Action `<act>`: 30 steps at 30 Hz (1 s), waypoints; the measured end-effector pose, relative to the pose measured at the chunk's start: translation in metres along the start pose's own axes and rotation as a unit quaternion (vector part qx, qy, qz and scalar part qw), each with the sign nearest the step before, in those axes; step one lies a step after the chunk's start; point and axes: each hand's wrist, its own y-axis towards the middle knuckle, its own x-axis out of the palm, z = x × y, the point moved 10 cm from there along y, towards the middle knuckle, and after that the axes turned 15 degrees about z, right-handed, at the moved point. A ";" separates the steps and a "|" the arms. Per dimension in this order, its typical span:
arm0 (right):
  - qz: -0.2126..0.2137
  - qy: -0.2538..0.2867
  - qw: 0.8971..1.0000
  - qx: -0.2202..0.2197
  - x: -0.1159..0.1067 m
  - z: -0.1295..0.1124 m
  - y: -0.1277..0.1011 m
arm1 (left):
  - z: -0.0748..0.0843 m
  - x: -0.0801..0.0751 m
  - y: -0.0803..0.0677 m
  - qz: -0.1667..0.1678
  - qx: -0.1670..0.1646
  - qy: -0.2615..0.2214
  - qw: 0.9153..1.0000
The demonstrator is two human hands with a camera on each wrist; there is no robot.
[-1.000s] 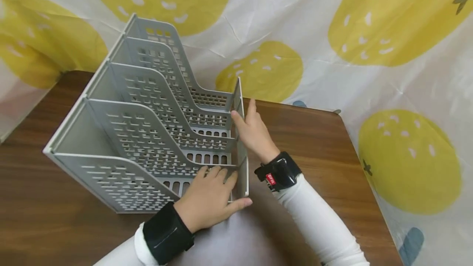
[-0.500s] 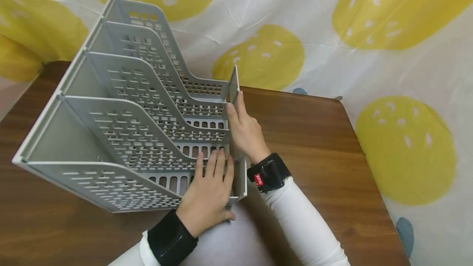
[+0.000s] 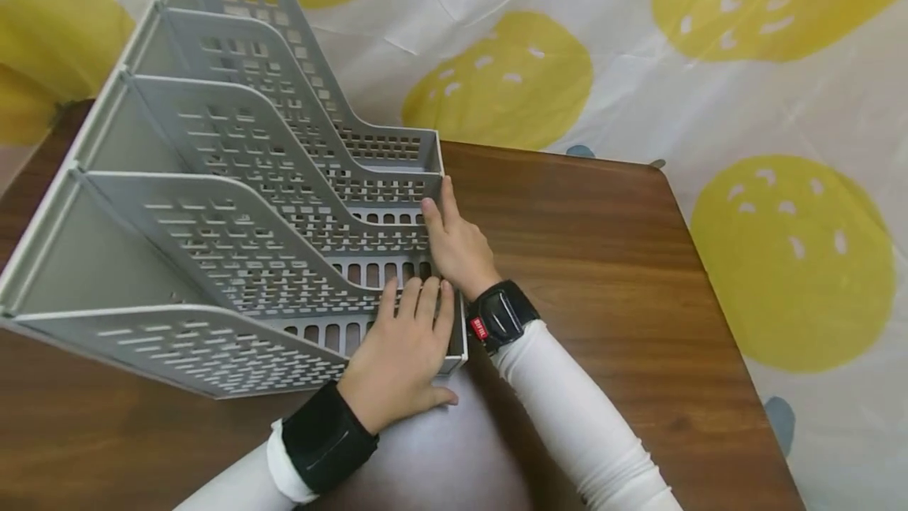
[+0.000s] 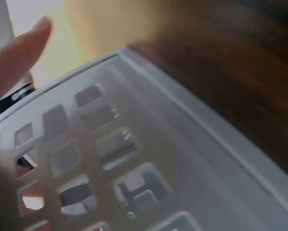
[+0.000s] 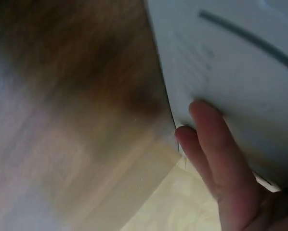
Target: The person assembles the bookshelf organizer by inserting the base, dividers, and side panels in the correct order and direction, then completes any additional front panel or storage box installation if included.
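A grey plastic file rack (image 3: 262, 132) with perforated dividers and several slots stands on the table in the head view. Its low front panel (image 3: 457, 330) sits flush along the dividers' right ends. My right hand (image 3: 461, 251) presses that panel from outside, thumb tip at its upper edge. In the right wrist view, straight fingers (image 5: 216, 144) lie against the smooth outer face (image 5: 240, 82). My left hand (image 3: 404, 353) lies over the near side by the front corner, fingers stretched across the rim. The left wrist view shows the slotted near wall (image 4: 149, 125) close up, thumb raised beside it.
The brown wooden table (image 3: 589, 282) extends right of the rack to a rounded far corner. Behind hangs a white curtain (image 3: 638, 101) with yellow fruit shapes. A white-clothed body shows below the rack's near edge.
The front panel's far end, earlier standing off at an angle, now lines up with the dividers. My right hand moved left with it; the rack appears larger and further left in view.
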 end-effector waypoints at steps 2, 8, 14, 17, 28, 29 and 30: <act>-0.001 0.000 1.000 0.003 0.004 0.004 -0.002 | 0.001 0.004 -0.002 -0.001 0.006 -0.005 1.000; 0.008 -0.026 0.999 -0.027 0.005 0.014 -0.003 | 0.005 0.019 -0.004 -0.020 0.040 -0.011 0.999; 0.016 -0.102 0.981 -0.167 -0.002 0.022 -0.037 | 0.014 0.019 -0.026 -0.010 0.127 -0.066 0.990; 0.022 -0.144 0.955 -0.258 -0.012 0.031 -0.073 | 0.018 0.010 -0.047 0.012 0.174 -0.121 0.977; 0.096 -0.165 0.811 -0.553 -0.003 -0.003 -0.163 | -0.094 -0.007 -0.048 0.004 0.086 -0.380 0.921; 0.110 -0.166 0.811 -0.550 0.004 -0.009 -0.159 | -0.105 -0.003 -0.045 0.004 0.082 -0.370 0.925; 0.122 -0.171 0.812 -0.545 0.010 -0.015 -0.153 | -0.114 0.001 -0.041 0.001 0.079 -0.353 0.932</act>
